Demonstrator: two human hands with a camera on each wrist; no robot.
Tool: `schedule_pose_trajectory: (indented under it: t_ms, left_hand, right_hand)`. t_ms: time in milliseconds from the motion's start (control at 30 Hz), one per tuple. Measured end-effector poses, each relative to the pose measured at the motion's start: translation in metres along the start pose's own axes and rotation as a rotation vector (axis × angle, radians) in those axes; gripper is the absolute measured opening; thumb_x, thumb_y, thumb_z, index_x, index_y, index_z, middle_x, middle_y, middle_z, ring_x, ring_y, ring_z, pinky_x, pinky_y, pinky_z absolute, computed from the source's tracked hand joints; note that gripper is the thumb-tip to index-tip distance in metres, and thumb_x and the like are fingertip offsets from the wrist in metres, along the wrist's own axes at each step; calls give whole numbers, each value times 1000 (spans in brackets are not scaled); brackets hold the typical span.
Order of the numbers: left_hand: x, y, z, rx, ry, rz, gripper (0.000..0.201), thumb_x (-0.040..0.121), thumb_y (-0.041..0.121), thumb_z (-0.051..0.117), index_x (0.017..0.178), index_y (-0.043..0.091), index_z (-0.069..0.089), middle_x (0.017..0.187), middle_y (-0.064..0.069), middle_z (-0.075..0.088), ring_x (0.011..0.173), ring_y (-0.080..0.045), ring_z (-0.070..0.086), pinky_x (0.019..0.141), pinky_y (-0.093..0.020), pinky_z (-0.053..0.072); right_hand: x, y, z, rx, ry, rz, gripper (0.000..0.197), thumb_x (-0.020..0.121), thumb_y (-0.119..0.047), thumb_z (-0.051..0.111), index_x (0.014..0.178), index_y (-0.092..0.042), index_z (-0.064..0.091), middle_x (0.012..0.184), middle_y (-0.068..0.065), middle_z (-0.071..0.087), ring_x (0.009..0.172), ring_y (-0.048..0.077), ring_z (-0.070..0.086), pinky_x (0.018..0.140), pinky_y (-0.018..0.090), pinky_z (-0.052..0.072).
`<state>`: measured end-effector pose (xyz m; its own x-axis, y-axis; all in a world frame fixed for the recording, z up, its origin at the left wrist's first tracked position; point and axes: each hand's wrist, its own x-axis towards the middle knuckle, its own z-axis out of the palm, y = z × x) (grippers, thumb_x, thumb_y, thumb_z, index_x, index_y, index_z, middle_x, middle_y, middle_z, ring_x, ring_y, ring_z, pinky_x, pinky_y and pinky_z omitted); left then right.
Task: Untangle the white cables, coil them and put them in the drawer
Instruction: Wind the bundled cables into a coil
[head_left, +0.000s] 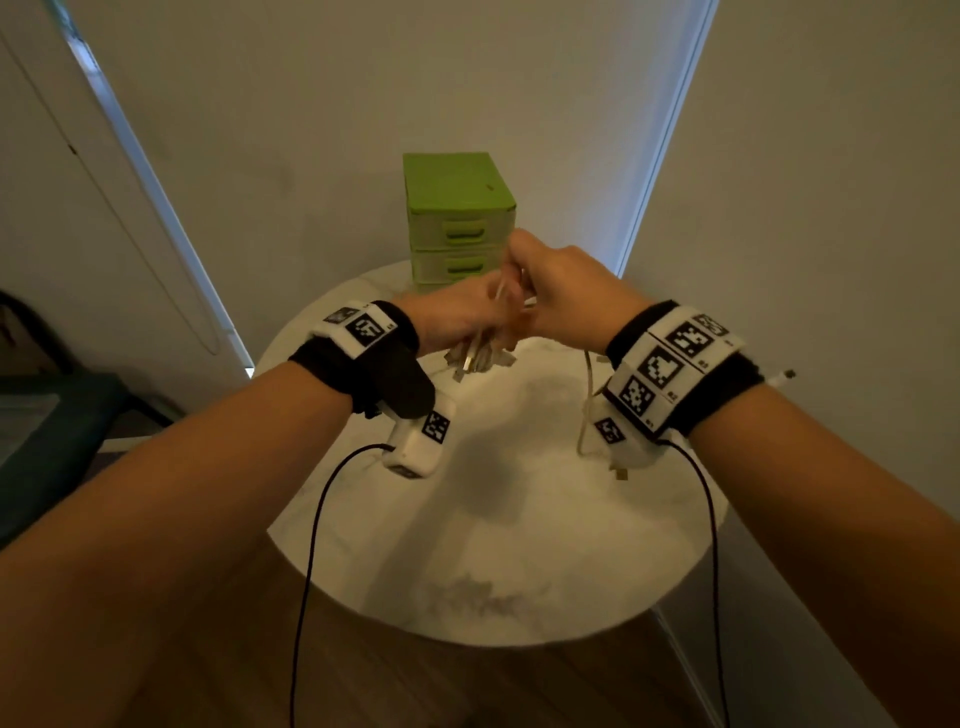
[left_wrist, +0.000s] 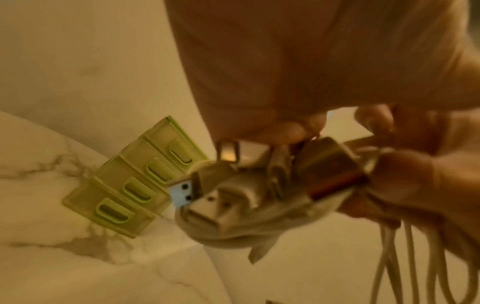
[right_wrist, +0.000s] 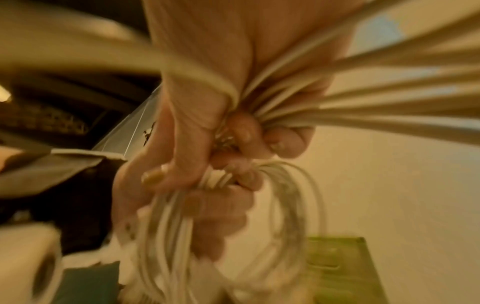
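Both hands meet above the back of the round marble table (head_left: 519, 519), holding a bundle of white cables (head_left: 480, 358). My left hand (head_left: 457, 319) grips the bundle, and several USB plugs (left_wrist: 233, 195) stick out below its fingers. My right hand (head_left: 550, 291) grips cable strands (right_wrist: 363, 98) close against the left hand; a coil of loops (right_wrist: 233, 226) hangs under the fingers. One cable end (head_left: 589, 415) dangles beside my right wrist. The green drawer unit (head_left: 457, 218) stands behind the hands, its drawers (left_wrist: 124, 191) closed.
The drawer unit sits at the table's back edge against a pale wall (head_left: 363, 104). Black wires (head_left: 311, 545) run from both wrist cameras down over the table. Dark furniture (head_left: 47, 415) stands low at the left. Wooden floor (head_left: 415, 686) shows below the table's front edge.
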<state>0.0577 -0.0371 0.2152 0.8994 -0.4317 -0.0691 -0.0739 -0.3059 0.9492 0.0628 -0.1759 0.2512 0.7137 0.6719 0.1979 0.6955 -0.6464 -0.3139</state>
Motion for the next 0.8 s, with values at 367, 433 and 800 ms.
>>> schedule_pose_trajectory:
  t_ms: [367, 433, 800]
  left_hand:
    - [5, -8, -19, 346, -100, -130, 58, 51, 67, 75, 84, 21, 61, 82, -4, 59, 75, -14, 53, 74, -26, 43]
    - [6, -3, -25, 364, -44, -176, 33, 71, 48, 73, 77, 18, 62, 69, -3, 58, 61, -12, 51, 63, -23, 42]
    - [-5, -13, -30, -103, -127, -211, 34, 84, 5, 52, 61, 16, 29, 32, 6, 26, 27, -7, 23, 36, -13, 26]
  right_hand:
    - [1, 16, 14, -75, -66, 39, 27, 88, -25, 56, 109, -9, 48, 95, 16, 62, 85, 31, 58, 75, 42, 46]
    - [-1, 22, 24, -283, 13, 0, 31, 93, -21, 47, 120, -6, 49, 112, 18, 60, 101, 34, 56, 80, 41, 43]
    - [1, 50, 16, 670, 68, 250, 14, 87, -13, 60, 97, -12, 70, 35, -13, 44, 32, 1, 34, 37, 10, 25]
